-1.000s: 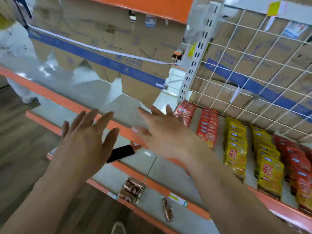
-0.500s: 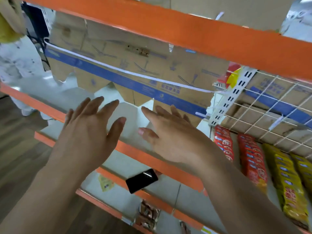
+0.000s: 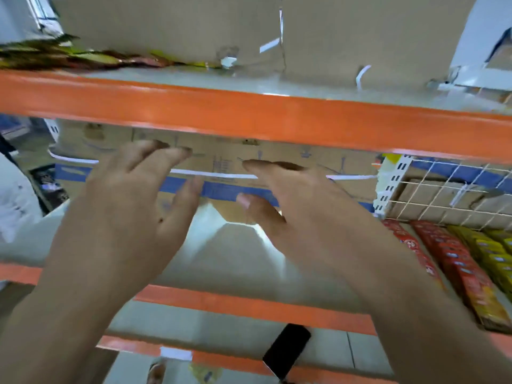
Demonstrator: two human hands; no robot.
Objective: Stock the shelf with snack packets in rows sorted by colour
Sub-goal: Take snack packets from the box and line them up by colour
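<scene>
At the left end of the upper grey metal shelf with an orange front edge [image 3: 249, 117], a blurred heap of green, yellow and brown packets [image 3: 72, 55] lies beside a plain brown cardboard box [image 3: 360, 31]. Below that edge the person's left hand [image 3: 119, 217] is raised in front of the middle grey shelf [image 3: 235, 259], fingers straight and spread. Its grip is wide and holds nothing. Near it, and not touching it, the right hand [image 3: 304, 217] is held the same way, its grip wide and empty. Behind both stands a brown cardboard carton with a blue stripe and white strap [image 3: 221, 167]. Lower down, a black rectangular phone [image 3: 286, 350] lies at the front edge of the lower shelf [image 3: 221, 328]. At the middle shelf's right end, below a white wire grid [image 3: 443, 195], rows of red snack packets [image 3: 457, 261] run front to back. Rows of yellow snack packets [image 3: 496, 253] lie just beside them on the right.
</scene>
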